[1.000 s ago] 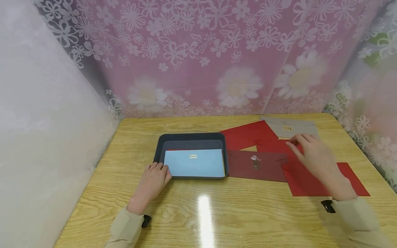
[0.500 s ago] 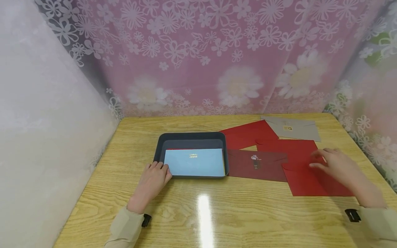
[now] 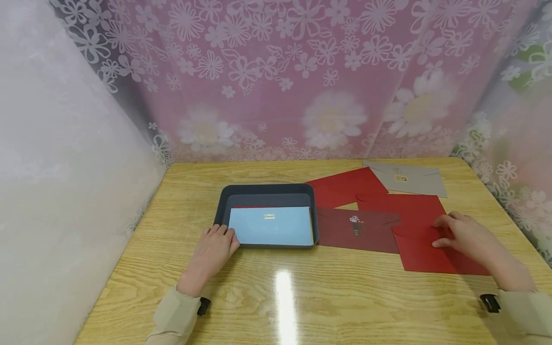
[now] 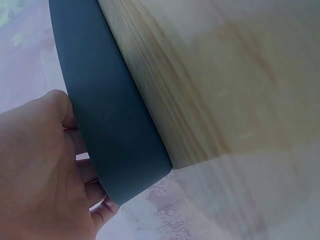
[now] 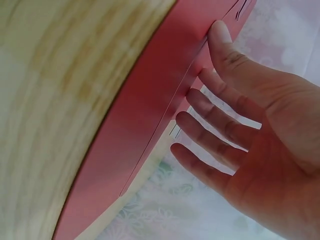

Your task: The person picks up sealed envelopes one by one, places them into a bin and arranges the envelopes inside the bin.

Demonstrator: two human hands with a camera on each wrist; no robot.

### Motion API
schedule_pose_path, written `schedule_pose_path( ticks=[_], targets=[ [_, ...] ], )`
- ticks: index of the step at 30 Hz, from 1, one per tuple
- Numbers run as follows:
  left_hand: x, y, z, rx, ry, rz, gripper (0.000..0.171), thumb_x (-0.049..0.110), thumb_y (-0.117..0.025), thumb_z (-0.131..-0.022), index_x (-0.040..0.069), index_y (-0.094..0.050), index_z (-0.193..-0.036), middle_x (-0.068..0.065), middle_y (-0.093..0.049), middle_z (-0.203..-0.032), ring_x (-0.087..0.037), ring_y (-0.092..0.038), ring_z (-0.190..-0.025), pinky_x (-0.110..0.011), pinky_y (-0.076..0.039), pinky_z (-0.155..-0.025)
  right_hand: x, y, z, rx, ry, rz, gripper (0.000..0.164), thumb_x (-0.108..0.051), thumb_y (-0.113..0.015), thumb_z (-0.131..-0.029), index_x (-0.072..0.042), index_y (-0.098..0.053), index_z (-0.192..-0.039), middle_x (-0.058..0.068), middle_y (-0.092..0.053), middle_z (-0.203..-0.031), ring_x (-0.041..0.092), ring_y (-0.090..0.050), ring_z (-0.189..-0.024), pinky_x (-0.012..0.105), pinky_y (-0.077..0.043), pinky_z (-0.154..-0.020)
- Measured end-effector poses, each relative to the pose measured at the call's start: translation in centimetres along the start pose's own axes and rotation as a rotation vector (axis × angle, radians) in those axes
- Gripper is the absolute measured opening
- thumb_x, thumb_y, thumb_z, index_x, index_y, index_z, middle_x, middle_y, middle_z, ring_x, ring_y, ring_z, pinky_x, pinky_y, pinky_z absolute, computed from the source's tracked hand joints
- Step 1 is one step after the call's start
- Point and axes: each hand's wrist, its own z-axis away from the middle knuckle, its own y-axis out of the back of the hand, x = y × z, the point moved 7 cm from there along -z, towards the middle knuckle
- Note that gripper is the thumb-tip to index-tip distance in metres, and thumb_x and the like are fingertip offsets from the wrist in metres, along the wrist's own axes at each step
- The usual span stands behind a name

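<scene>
The left hand (image 3: 212,254) holds the front left corner of a dark grey tray (image 3: 267,189), its fingers hooked over the rim; the left wrist view shows them along the tray's outer wall (image 4: 107,110). In the tray lies a light blue envelope (image 3: 267,232) with gold print, a red edge peeking out behind it. At the right, the right hand (image 3: 476,242) touches the front red envelope (image 3: 418,254) with its fingertips. Seen from the right wrist, the thumb rests on the red paper (image 5: 145,100) and the other fingers are spread, only lightly bent.
A maroon envelope (image 3: 375,235) with a printed flower lies between the tray and the red ones. Behind are another red envelope (image 3: 401,206), a tilted red envelope (image 3: 347,187) and a grey envelope (image 3: 420,179). Floral curtains (image 3: 267,115) surround the wooden table (image 3: 340,297).
The right hand has moved down and to the right, from near the grey envelope onto the front red envelope. That envelope has shifted very slightly left. The left hand and tray stay put.
</scene>
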Motion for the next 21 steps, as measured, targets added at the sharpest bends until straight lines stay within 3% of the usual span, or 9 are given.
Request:
schedule_pose_path(
  ticks=[9,16,21],
  targets=[
    [-0.1,-0.2,0.1,-0.011,0.008,0.005,0.035,0.008,-0.059,-0.093,0.013,-0.037,-0.066,0.002,-0.026,-0.066,-0.018,-0.026,-0.062,-0.031,-0.026,-0.064,0.2,-0.3,-0.1,0.005,-0.034,-0.037,0.047,-0.023,-0.087,-0.075,0.009,-0.061,-0.099,0.023,-0.058,-0.095,0.043,-0.056,-0.087,0.058,-0.049,-0.08],
    [-0.3,-0.7,0.1,-0.046,0.02,0.017,0.034,0.01,-0.056,-0.095,0.013,-0.037,-0.067,0.001,-0.03,-0.065,-0.019,-0.028,-0.063,-0.032,-0.025,-0.066,0.8,-0.4,0.4,-0.014,-0.044,-0.057,0.065,-0.029,-0.09,-0.072,0.013,-0.06,-0.111,0.031,-0.056,-0.106,0.049,-0.053,-0.097,0.063,-0.047,-0.085],
    [-0.4,-1.1,0.2,-0.07,0.03,0.013,0.035,0.011,-0.055,-0.097,0.013,-0.037,-0.067,-0.001,-0.032,-0.066,-0.02,-0.03,-0.064,-0.032,-0.025,-0.067,1.0,-0.6,0.4,-0.037,-0.047,-0.064,0.062,-0.034,-0.091,-0.069,0.009,-0.061,-0.102,0.024,-0.058,-0.099,0.044,-0.055,-0.091,0.058,-0.049,-0.081]
  ],
)
